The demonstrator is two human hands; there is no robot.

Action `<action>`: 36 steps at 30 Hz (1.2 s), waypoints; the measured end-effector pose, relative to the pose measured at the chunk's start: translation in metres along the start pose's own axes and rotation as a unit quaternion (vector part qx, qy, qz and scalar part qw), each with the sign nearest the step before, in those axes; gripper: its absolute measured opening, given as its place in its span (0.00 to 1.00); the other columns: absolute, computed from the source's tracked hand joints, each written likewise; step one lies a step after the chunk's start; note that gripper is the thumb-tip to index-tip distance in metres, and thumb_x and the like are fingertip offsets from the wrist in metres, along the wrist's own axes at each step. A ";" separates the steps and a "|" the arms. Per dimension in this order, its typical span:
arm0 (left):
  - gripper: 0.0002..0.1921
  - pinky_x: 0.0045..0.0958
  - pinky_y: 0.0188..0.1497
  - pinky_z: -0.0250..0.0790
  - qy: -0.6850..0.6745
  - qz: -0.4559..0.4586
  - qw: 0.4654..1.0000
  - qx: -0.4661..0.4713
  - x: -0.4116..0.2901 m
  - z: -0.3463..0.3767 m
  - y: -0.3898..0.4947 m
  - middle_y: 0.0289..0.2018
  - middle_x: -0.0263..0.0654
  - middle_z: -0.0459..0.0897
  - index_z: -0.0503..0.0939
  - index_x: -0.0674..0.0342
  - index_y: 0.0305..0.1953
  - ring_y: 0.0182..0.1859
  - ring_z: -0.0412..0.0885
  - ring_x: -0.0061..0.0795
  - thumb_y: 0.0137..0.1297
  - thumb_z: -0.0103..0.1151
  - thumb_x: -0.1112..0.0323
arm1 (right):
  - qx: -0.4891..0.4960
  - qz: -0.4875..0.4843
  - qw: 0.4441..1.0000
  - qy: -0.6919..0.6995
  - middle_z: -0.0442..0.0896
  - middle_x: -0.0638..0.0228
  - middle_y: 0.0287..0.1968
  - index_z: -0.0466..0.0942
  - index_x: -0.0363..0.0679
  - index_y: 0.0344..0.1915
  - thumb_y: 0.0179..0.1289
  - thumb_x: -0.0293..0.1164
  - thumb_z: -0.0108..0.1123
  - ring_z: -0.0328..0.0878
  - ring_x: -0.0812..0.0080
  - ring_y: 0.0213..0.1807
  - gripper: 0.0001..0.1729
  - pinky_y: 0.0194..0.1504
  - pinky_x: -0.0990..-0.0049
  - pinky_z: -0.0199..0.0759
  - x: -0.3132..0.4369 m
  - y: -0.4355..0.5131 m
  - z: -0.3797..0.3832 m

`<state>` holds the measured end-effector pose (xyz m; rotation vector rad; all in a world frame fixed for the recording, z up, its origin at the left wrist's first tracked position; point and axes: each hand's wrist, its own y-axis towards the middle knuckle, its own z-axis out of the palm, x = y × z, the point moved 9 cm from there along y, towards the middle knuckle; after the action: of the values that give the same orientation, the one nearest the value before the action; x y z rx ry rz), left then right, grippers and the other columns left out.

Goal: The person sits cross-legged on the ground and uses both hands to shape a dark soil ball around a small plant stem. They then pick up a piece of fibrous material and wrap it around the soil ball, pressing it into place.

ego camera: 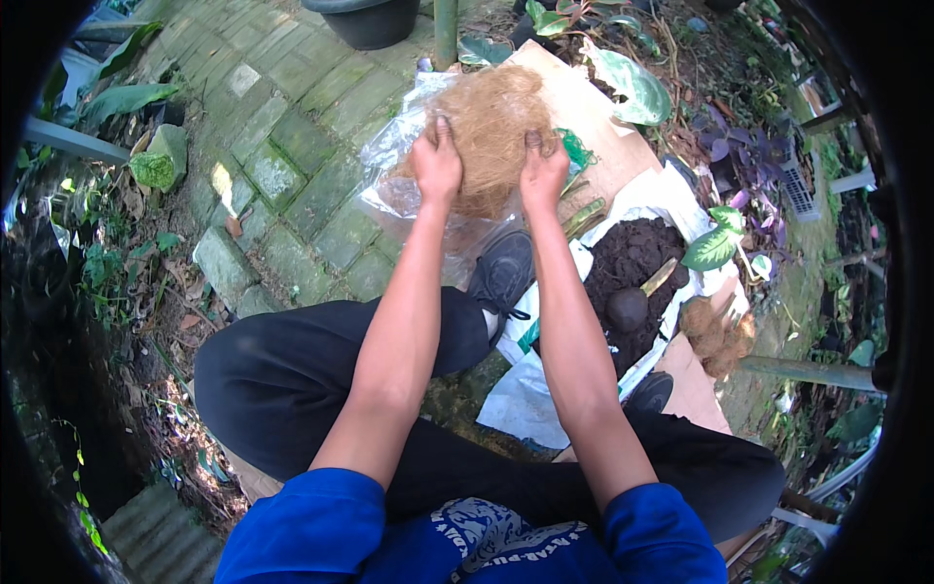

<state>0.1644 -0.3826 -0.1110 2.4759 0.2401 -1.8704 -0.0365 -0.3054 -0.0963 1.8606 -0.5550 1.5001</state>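
A loose mat of brown coconut fibre [496, 131] is stretched between my two hands, over a clear plastic bag [387, 164]. My left hand [438, 162] grips its left edge with the thumb on top. On the opposite edge, my right hand [544, 171] pinches the fibre; its thumb looks dirty. Dark moist soil [631, 248] lies heaped on a white plastic sack [675, 193] to the right of my right forearm. A round dark ball of soil [627, 309] rests on that heap beside a pale stick or stem piece [659, 277]. The fingers under the fibre are hidden.
Cardboard [609, 150] lies beyond the sack, with green netting or string [576, 152] and green stem pieces [584, 217] near it. Fibre-wrapped balls [715, 336] sit at the right. A black pot [368, 22] and a green post [445, 36] stand ahead on mossy paving.
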 end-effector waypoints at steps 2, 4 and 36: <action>0.20 0.41 0.48 0.71 -0.109 -0.006 0.987 0.120 0.001 0.020 0.000 0.40 0.47 0.82 0.76 0.71 0.47 0.45 0.80 0.39 0.65 0.58 0.58 | 0.047 0.000 0.999 0.009 0.82 0.55 0.41 0.73 0.29 0.46 0.64 0.50 0.58 0.77 0.67 0.42 0.31 0.47 0.71 0.68 -0.005 0.008 0.006; 0.22 0.37 0.49 0.72 -0.207 -0.025 0.946 0.246 -0.003 0.040 -0.009 0.44 0.41 0.81 0.72 0.71 0.53 0.46 0.79 0.33 0.62 0.62 0.65 | 0.070 0.013 0.996 0.045 0.81 0.58 0.43 0.73 0.31 0.48 0.64 0.53 0.56 0.76 0.69 0.41 0.33 0.47 0.71 0.68 -0.010 0.013 0.009; 0.23 0.33 0.45 0.76 -0.288 -0.095 0.934 0.192 -0.005 0.031 -0.006 0.43 0.48 0.81 0.70 0.76 0.51 0.43 0.81 0.36 0.53 0.64 0.81 | 0.155 0.204 0.934 0.250 0.82 0.60 0.40 0.67 0.29 0.55 0.52 0.25 0.70 0.79 0.73 0.38 0.32 0.38 0.77 0.73 -0.029 -0.043 0.025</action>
<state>0.1329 -0.3805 -0.1140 2.0039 0.0986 -2.8567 0.0024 -0.2967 -0.1371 1.5346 -0.4937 2.3636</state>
